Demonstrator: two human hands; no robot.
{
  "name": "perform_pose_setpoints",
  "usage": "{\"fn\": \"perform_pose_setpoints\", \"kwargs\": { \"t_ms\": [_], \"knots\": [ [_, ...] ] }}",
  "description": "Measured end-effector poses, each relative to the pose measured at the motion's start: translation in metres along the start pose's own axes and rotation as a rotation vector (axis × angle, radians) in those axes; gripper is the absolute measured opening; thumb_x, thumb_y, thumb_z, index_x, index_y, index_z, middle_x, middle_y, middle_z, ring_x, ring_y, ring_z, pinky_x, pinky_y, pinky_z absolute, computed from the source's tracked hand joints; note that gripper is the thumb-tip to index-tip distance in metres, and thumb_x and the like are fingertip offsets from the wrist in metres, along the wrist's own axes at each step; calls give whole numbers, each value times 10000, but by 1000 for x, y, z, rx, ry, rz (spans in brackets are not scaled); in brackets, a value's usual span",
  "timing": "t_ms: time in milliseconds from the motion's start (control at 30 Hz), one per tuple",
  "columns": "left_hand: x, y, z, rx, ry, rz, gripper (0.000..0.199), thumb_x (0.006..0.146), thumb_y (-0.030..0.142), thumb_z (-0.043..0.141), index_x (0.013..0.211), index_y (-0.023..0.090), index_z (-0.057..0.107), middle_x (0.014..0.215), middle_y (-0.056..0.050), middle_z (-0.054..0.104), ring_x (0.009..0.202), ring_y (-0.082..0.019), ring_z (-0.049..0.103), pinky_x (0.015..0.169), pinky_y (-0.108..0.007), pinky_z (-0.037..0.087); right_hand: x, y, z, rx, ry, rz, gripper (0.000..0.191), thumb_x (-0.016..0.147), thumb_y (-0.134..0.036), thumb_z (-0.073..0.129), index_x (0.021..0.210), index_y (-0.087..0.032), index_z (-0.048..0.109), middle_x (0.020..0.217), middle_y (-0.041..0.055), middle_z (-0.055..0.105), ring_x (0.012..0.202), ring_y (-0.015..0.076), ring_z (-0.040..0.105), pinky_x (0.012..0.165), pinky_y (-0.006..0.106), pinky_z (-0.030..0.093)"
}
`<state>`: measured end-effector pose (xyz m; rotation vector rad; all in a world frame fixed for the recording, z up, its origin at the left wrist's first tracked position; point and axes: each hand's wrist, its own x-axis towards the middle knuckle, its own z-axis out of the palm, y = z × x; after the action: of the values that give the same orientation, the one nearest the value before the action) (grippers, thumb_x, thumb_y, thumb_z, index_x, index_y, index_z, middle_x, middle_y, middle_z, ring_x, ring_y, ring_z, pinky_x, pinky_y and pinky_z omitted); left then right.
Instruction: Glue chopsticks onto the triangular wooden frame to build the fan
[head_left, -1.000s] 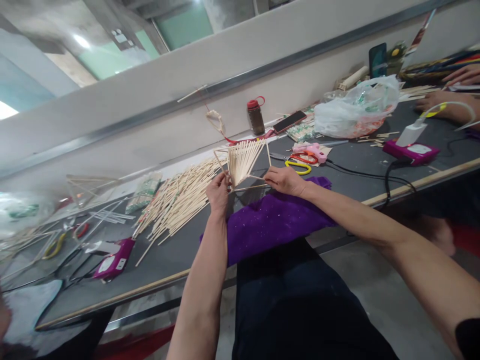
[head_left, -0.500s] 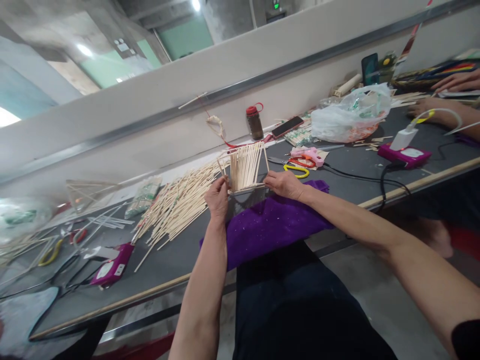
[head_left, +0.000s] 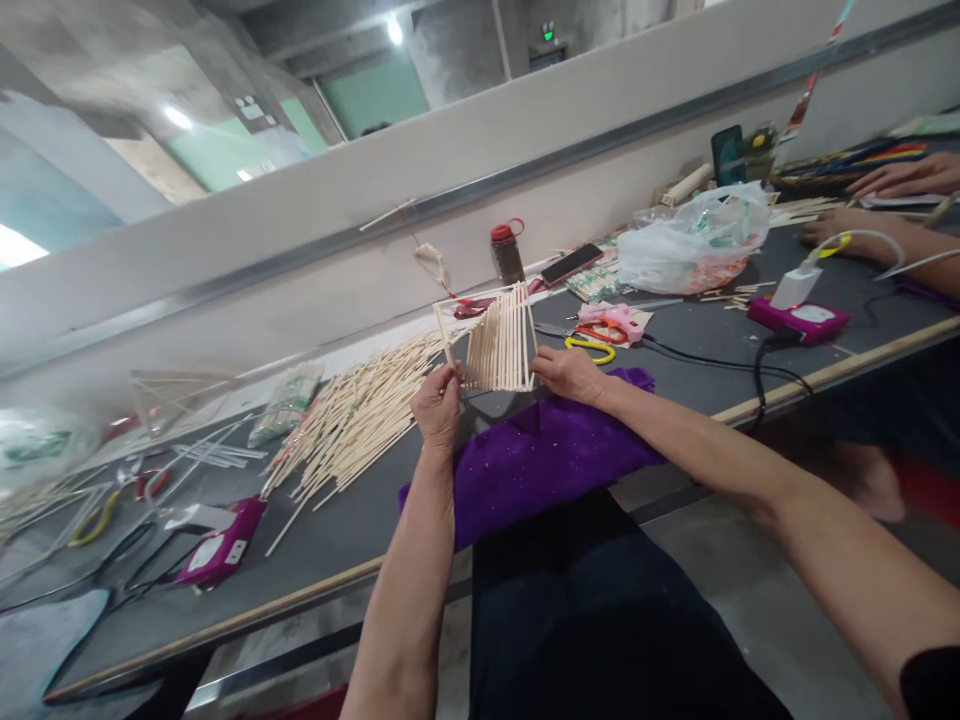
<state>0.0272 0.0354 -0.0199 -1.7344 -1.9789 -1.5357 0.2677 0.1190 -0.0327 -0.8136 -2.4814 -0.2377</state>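
L hand was pinched on the L side of the stick frame, R hand on its lower R corner; L forearm ran fairly straight fwd, R forearm slanted in from the side. Frame was held between them, just beyond the purple cloth, apparently off the table. Uneven twisting or squeezing could prob. pop a joint, sticks being thin; a slip might knock it vs. the scissors nearby.

stick frame now turned, slats apparently more face-on
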Motion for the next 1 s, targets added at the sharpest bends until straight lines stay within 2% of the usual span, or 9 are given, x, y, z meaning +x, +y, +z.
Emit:
{"fn": "perform_pose_setpoints", "kwargs": {
  "t_ms": [300, 667, 833, 1000],
  "knots": [
    [-2, 0, 1, -63, 18, 29, 254, 864, 337, 572, 1029, 220, 726, 960, -39, 729, 839, -173, 682, 720, -288, 526, 0, 0, 0, -8, -8, 54, 300, 948, -229, 379, 986, -157, 668, 975, 72, 637, 671, 133, 507, 538, 294, 175],
    [-2, 2, 0, -104, 23, 26, 235, 836, 308, 598, 1009, 232, 737, 965, -38, 727, 841, -180, 675, 667, -281, 526, 0, 1, 0, 69, 18, 100, 294, 937, -240, 405, 976, -164, 686, 985, 73, 653, 674, 139, 530, 545, 291, 194],
    [-3, 7, 1, -162, 10, -30, 249, 824, 344, 614, 995, 215, 740, 946, -53, 731, 804, -177, 684, 599, -258, 516, 2, 6, 1, 161, 70, 186, 254, 919, -260, 467, 992, -176, 695, 999, 67, 664, 733, 149, 568, 583, 264, 286],
    [-7, 21, 4, -270, -72, -129, 276, 806, 374, 619, 973, 187, 736, 897, -62, 740, 657, -152, 682, 487, -225, 482, 16, 21, 3, 268, 135, 296, 220, 899, -261, 520, 958, -159, 705, 944, 66, 666, 828, 167, 599, 683, 249, 381]
  ]
}}
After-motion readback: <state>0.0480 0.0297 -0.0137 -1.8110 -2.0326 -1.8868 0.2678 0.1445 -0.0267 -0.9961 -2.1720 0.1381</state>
